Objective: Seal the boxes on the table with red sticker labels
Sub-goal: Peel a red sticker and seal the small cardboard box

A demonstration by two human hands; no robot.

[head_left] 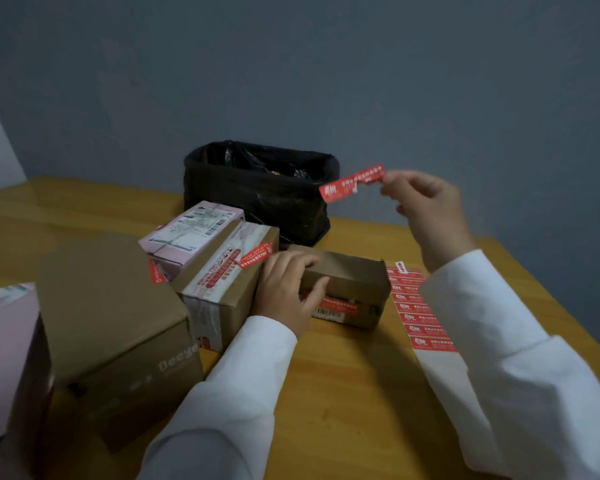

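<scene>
Bare wooden desk (343, 393) lies open in front of the small brown cardboard box (354, 282). A black bag-lined bin (257, 192) blocks the far side, 3 larger cartons crowd its left (222, 271), and a sheet of red sticker labels (420, 313) lies just right.

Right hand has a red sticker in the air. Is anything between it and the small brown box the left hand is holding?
Nothing visible blocks it. The red sticker, pinched by the right hand, hangs over open air above the small brown box. The left hand grips the box's left end, covering that part; the rest of the top is bare. The black bin stands behind.
</scene>
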